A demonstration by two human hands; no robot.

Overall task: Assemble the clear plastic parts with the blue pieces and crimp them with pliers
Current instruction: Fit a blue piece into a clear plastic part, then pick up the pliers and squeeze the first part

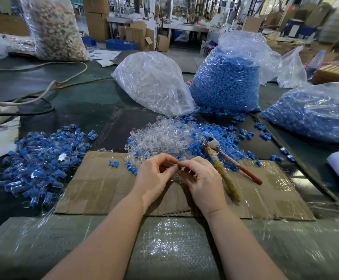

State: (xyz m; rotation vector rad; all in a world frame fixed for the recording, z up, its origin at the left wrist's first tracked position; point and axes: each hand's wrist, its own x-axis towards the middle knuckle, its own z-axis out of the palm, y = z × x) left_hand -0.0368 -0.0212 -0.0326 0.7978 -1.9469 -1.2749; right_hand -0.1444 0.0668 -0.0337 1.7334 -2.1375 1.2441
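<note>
A flat sheet of brown corrugated cardboard (108, 188), partly covered with glossy clear tape, lies on the dark green surface (79, 93). Both hands work above its far edge. The left hand (154, 174) is held palm-inward with the fingers curled; thumb and forefinger pinch a small clear plastic part (173, 165), which is hard to make out against the skin. The right hand (200, 174) faces it, fingers curled, pinching a small blue plastic piece (179, 168) at the fingertips, touching the clear part. Both bare forearms reach in from the lower edge.

Just beyond the hands sits a loose heap of clear, tube-like plastic parts (160, 136) mixed at its right with a scatter of small ribbed blue pieces (221, 134). A pair of metal pliers (221, 158), one handle wrapped in yellowed tape and the other red, lies on the cardboard just right of the right hand, its head resting in the blue scatter. On the left, a pile of assembled clear-and-blue units (41, 160) spreads over the surface.

Farther back stand a crinkled transparent bag of clear parts (152, 81), an upright transparent bag of blue pieces (225, 81) and a second, flatter bag of blue pieces (314, 112) at the right. Bubble wrap (164, 245) covers the near edge
</note>
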